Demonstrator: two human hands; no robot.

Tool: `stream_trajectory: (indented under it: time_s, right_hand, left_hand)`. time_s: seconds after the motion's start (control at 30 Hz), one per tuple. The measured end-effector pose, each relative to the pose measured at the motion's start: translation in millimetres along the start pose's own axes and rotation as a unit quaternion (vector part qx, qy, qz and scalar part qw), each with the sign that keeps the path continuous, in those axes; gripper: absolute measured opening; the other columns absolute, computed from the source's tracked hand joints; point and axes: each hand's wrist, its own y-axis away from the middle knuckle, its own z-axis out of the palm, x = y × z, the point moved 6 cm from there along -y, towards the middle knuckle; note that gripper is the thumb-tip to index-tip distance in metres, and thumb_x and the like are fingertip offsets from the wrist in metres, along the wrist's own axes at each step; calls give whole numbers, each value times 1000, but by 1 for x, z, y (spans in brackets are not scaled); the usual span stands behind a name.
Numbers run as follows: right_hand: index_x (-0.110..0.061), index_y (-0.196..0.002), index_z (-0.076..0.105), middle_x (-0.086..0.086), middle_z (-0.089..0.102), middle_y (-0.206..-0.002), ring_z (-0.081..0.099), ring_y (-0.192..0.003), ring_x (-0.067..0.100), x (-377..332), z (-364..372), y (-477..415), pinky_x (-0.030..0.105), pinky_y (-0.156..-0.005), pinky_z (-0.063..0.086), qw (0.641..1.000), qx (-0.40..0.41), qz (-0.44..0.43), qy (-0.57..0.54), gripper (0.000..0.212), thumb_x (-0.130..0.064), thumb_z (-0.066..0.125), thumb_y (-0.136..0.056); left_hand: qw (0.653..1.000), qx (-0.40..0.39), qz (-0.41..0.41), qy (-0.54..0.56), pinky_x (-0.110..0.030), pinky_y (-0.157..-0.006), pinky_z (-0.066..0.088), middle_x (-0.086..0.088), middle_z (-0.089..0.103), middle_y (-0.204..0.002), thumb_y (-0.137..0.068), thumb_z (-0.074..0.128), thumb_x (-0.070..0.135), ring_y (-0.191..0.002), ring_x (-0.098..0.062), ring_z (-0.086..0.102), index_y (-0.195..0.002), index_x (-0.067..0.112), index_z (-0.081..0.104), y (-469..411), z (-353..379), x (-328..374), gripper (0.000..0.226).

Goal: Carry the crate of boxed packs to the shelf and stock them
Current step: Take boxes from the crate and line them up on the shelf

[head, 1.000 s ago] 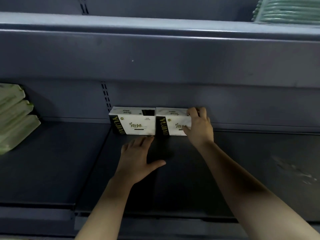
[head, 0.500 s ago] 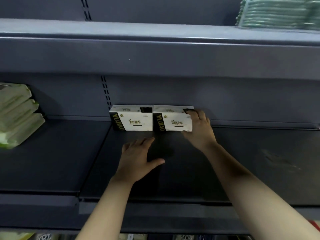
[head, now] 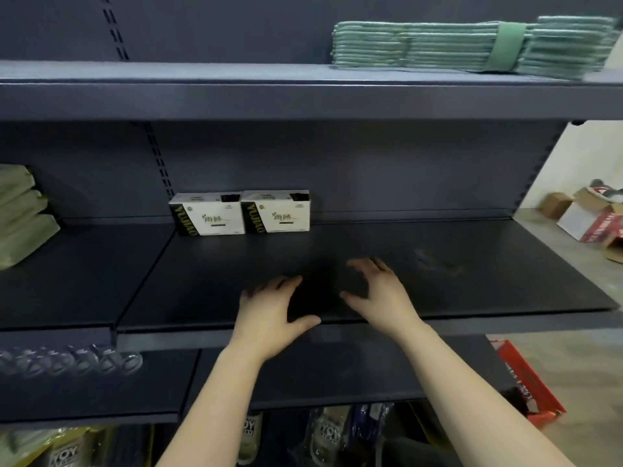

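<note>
Two white boxed packs with black ends stand side by side at the back of the dark shelf [head: 438,281]: the left pack [head: 206,214] and the right pack [head: 276,212], touching each other. My left hand [head: 271,310] hovers over the shelf's front edge, fingers spread and holding nothing. Beside it, my right hand [head: 379,291] is a little farther in, fingers relaxed and holding nothing. Both hands are well in front of the packs. The crate is out of view.
Green soft packs [head: 20,214] lie stacked at the shelf's left end. Folded green cloths [head: 472,45] sit on the upper shelf. Lower shelves hold bagged goods [head: 323,436]. Cardboard boxes [head: 586,217] and a red carton [head: 529,379] lie on the floor to the right.
My right hand let go of the right pack and drew back toward the shelf's front. My left hand also pulled back. The camera backed away, showing more shelving.
</note>
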Motion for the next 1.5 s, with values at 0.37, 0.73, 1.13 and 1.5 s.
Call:
stream_trajectory:
  time_s: [0.37, 0.73, 1.13, 1.5]
  right_hand:
    - [-25, -136, 48, -6, 49, -135, 44, -127, 16, 109, -92, 144, 31, -95, 43, 998, -10, 0, 63, 54, -37, 67, -86]
    - [-26, -135, 48, -5, 49, -134, 46, -125, 18, 210, -106, 281, 34, -97, 46, 991, -93, 79, 58, 56, -35, 70, -85]
    - [-26, -140, 44, -4, 45, -138, 47, -124, 17, 245, -50, 359, 32, -97, 46, 963, -211, 161, 51, 63, -38, 70, -84]
    - [-24, -140, 43, -3, 44, -141, 45, -126, 16, 245, -8, 376, 29, -101, 42, 945, -266, 184, 46, 63, -36, 69, -84]
  left_hand:
    - [1000, -13, 26, 0, -38, -113, 23, 10, 38, -150, -84, 54, 67, -139, -12, 33, -149, 30, 31, 80, 64, 168, 78]
    - [996, -89, 5, -12, -38, -110, 24, 11, 39, -147, -85, 54, 65, -137, -13, 35, -148, 31, 32, 164, 151, 259, 75]
    - [982, -182, -41, -7, -40, -111, 24, 10, 41, -146, -85, 56, 63, -136, -13, 37, -149, 30, 31, 223, 203, 240, 76]
    - [973, -222, -55, -5, -38, -110, 25, 9, 40, -146, -84, 58, 62, -135, -14, 37, -149, 30, 30, 242, 227, 212, 77]
